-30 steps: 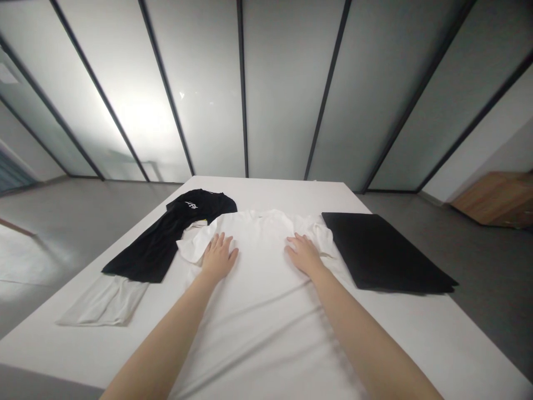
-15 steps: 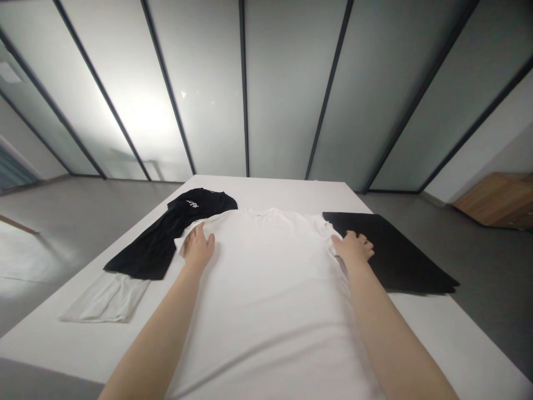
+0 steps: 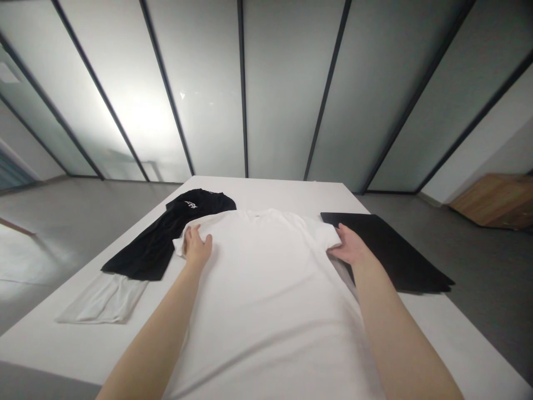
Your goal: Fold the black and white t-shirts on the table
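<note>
A white T-shirt [image 3: 262, 278] lies spread on the white table, its neckline at the far end and its body running toward me. My left hand [image 3: 198, 244] rests on the left sleeve, thumb held apart from the fingers. At the opposite side my right hand [image 3: 352, 244] holds the end of the right sleeve, with fingers above the hem and thumb below it. That sleeve is stretched out to the side, over the near edge of a black flat board [image 3: 395, 255].
Left of the shirt lies a black T-shirt [image 3: 154, 244] with white lettering, over a folded white cloth [image 3: 104, 300]. The white table [image 3: 283, 191] extends beyond the collar. Frosted glass panels [image 3: 278, 94] stand behind it. A wooden cabinet [image 3: 495, 200] is at the far right.
My right hand has turned inward and taken the right sleeve's end, which now lies flatter and further out. My left hand stays at the left sleeve, its fingers slightly shifted.
</note>
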Demonstrator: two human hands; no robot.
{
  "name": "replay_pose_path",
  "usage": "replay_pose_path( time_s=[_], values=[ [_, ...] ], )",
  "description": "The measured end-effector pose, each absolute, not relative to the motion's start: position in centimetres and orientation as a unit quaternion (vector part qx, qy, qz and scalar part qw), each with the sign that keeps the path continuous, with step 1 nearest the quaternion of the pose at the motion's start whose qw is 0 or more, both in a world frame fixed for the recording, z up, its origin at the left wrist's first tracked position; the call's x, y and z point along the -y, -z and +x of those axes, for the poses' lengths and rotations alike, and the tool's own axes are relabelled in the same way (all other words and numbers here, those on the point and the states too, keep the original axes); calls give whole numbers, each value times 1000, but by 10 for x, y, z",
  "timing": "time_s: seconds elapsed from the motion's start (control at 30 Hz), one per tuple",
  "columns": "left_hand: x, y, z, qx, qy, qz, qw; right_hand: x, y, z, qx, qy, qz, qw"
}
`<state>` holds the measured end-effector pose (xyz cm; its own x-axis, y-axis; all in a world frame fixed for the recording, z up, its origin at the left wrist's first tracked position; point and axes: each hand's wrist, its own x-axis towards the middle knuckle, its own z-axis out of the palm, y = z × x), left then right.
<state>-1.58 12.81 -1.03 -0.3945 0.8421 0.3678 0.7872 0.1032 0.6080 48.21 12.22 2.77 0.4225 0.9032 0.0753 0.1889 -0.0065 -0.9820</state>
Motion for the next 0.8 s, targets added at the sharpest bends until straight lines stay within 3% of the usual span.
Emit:
replay_pose_path(
  time_s=[0.2, 0.5, 0.63, 0.8],
  values=[
    [-129, 10, -14, -738, -395, 546, 46, -124, -21, 478, 346, -431, -599, 579],
    [-128, 8, -11, -739, -391, 546, 56, -130, -23, 500, 302, -211, -651, 664],
    [-128, 8, -10, -737, -384, 553, 62, -126, -19, 501, 329, -157, -683, 633],
    [-128, 9, -12, -727, -391, 561, 67, -122, -12, 509, 330, -187, -755, 534]
  ],
)
